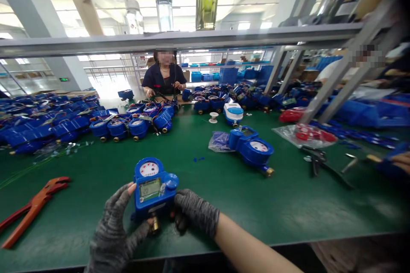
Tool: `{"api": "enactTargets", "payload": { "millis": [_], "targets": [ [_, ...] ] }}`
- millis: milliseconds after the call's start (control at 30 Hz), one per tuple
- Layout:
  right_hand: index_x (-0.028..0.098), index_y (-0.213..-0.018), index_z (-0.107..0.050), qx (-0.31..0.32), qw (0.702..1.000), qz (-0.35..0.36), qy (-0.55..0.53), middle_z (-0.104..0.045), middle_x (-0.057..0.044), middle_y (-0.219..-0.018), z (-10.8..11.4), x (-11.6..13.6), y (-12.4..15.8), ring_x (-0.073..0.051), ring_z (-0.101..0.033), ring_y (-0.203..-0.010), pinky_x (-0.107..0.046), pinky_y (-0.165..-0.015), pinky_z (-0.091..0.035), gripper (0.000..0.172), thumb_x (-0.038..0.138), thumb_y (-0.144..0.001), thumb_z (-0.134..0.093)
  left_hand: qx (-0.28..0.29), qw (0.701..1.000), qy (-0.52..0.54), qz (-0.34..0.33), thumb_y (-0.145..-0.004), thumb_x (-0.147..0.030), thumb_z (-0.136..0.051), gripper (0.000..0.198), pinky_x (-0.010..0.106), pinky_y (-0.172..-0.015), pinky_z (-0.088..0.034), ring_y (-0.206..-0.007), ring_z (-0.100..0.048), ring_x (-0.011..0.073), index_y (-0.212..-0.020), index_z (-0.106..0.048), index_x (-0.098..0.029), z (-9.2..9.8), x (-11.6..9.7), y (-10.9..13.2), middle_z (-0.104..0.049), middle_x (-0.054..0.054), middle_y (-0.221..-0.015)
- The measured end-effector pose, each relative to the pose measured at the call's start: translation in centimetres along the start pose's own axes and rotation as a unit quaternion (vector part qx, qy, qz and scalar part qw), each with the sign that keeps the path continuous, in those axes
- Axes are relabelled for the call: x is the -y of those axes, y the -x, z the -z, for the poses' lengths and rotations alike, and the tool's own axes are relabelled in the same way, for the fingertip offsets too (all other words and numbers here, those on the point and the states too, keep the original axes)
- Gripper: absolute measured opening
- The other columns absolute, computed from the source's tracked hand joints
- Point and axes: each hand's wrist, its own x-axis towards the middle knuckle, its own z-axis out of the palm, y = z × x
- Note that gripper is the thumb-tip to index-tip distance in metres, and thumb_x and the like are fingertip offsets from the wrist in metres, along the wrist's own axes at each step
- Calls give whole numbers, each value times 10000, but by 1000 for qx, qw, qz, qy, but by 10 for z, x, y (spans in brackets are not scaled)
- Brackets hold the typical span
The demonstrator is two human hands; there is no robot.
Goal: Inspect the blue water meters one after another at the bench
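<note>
A blue water meter with a small display and a round white dial stands near the front edge of the green table, its brass fitting toward me. My left hand, in a grey glove with bare fingertips, grips its left side, with the thumb by the brass fitting. At the meter's lower right corner is my right hand, also gloved, its fingers curled; whatever they hold is hidden. Another blue meter lies further back to the right, beside a plastic bag of blue parts.
Red-handled cutters lie at the left. Many blue meters fill the back. Black pliers and a bag of red parts are at the right. A person sits opposite under a shelf.
</note>
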Motion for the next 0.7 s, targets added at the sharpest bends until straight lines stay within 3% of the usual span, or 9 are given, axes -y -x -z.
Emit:
{"api": "enactTargets", "payload": {
  "millis": [133,233,300,400,467,567,700],
  "targets": [
    [135,-827,-548,-3,1000,4,26,-579,3,-617,0,4,0,-91,-500,-344,-226,-364,-440,248,372,-837,-477,88,986,-21,-137,-736,-516,-724,837,500,-1063,-435,-1300,-454,324,-1421,-359,-203,7,25,-28,-466,145,-1409],
    [141,-887,-546,15,1000,8,24,-588,11,-639,4,3,3,-87,-512,-369,-222,-385,-456,287,412,-794,-543,64,976,-62,-199,-696,-506,-748,819,557,-1139,-309,-1289,-465,337,-1369,-413,-181,7,24,-37,-521,149,-1345],
    [151,-925,-529,25,999,34,9,-595,14,-664,7,2,10,-85,-514,-393,-222,-395,-457,351,450,-754,-598,31,976,-85,-199,-689,-477,-755,798,571,-1149,-278,-1278,-474,338,-1349,-426,-172,6,19,-35,-543,152,-1308],
    [152,-914,-528,-8,998,67,-4,-588,8,-678,15,-1,26,-76,-498,-431,-206,-400,-426,397,480,-723,-645,-34,982,-127,-135,-691,-476,-753,797,569,-1138,-296,-1271,-474,342,-1336,-416,-151,-1,17,-26,-537,170,-1290],
    [150,-923,-551,-45,996,69,-21,-586,-2,-688,24,-3,38,-75,-504,-476,-194,-425,-410,416,485,-713,-680,-74,979,-178,-68,-695,-514,-736,805,567,-1136,-291,-1269,-469,345,-1327,-405,-142,-6,28,-22,-535,176,-1278],
    [168,-994,-585,-91,993,58,-43,-612,-20,-717,46,-8,57,-98,-548,-542,-204,-471,-427,481,512,-692,-732,-88,959,-263,48,-693,-580,-697,804,573,-1147,-238,-1277,-439,360,-1294,-430,-116,-9,58,-24,-533,189,-1252],
    [209,-996,-641,-175,983,48,-7,-667,-62,-763,76,-19,80,-166,-616,-593,-267,-505,-486,482,531,-654,-750,-91,929,-318,167,-683,-547,-704,849,604,-1139,-174,-1315,-357,403,-1337,-415,-89,-6,109,-44,-447,233,-1344]
  ]
}}
